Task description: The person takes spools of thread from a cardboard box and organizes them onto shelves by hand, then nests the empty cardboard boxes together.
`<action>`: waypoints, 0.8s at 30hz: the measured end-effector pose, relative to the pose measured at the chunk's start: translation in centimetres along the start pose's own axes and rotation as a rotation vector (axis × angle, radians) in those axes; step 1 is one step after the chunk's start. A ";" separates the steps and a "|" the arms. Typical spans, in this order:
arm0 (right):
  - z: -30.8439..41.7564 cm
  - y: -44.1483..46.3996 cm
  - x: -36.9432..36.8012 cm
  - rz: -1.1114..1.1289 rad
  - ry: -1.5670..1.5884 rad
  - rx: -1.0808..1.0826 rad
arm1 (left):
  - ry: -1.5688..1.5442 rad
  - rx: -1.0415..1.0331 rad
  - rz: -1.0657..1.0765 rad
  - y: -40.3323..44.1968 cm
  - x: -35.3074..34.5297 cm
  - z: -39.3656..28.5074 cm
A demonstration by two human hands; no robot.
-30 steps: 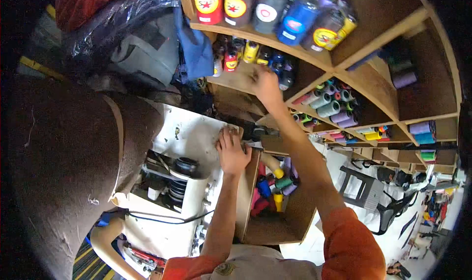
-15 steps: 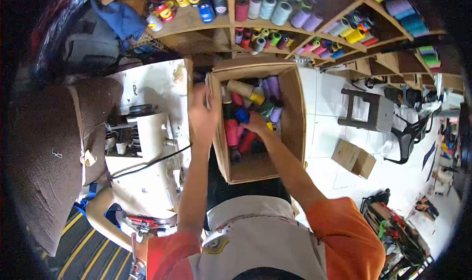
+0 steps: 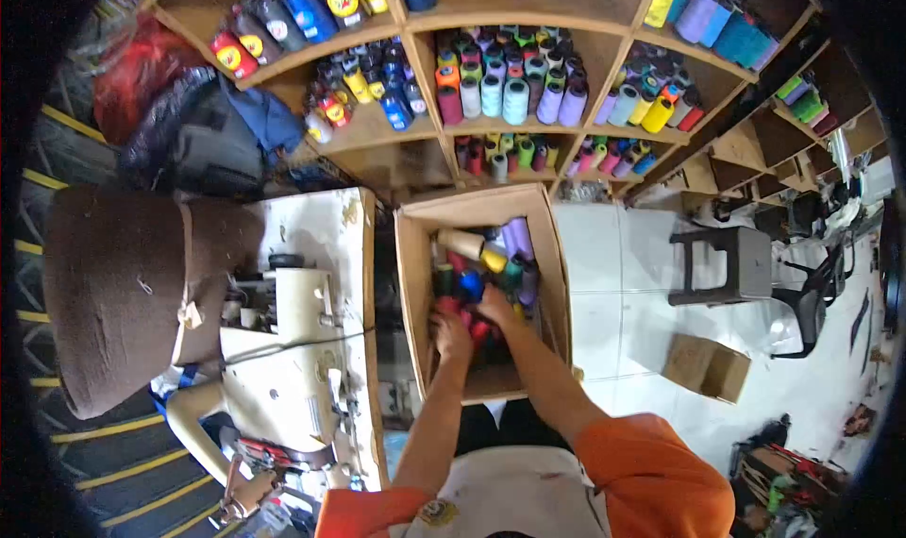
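Observation:
Both my hands are inside an open cardboard box [image 3: 411, 297] of thread spools. My left hand [image 3: 454, 336] is at the left side, fingers curled against a red thread spool [image 3: 447, 306]. My right hand [image 3: 497, 310] reaches down in the middle, just beside a blue spool [image 3: 471, 284]; its fingertips are hidden among the spools. Behind the hands lie a tan spool [image 3: 461, 243], a yellow spool [image 3: 493, 260] and a purple spool [image 3: 518, 239]. Other dark and green spools fill the gaps between them.
A wooden shelf [image 3: 422, 75] with many coloured spools stands behind the box. On the left is a sewing machine [image 3: 293, 349] on a white table [image 3: 351, 255]. A grey stool [image 3: 750, 264] and a small cardboard box [image 3: 708, 368] are on the tiled floor to the right.
My left hand has moved from above the box's left edge down onto the red spools. The right hand stays among the spools. The view has tilted up, showing more of the shelf.

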State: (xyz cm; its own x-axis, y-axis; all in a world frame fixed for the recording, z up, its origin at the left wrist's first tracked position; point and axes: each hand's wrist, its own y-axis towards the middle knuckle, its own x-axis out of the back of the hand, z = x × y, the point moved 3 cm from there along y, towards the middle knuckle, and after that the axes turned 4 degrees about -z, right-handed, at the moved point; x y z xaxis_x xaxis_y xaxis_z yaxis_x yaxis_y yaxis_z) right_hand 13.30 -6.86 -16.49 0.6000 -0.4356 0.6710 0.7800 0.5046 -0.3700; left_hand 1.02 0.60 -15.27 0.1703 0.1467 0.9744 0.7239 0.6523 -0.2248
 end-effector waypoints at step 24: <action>20.9 -16.6 36.6 -0.395 0.502 0.284 | -2.096 -0.151 0.309 -1.8 31.1 3.0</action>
State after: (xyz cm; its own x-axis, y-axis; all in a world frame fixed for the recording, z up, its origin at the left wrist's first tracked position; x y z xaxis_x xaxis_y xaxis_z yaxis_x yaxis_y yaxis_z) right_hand 18.60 -15.54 27.61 0.3435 -0.8841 0.3169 0.9214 0.3826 0.0686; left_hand 3.03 6.22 15.48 -0.4715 0.6876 -0.5522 0.8792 0.4155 -0.2333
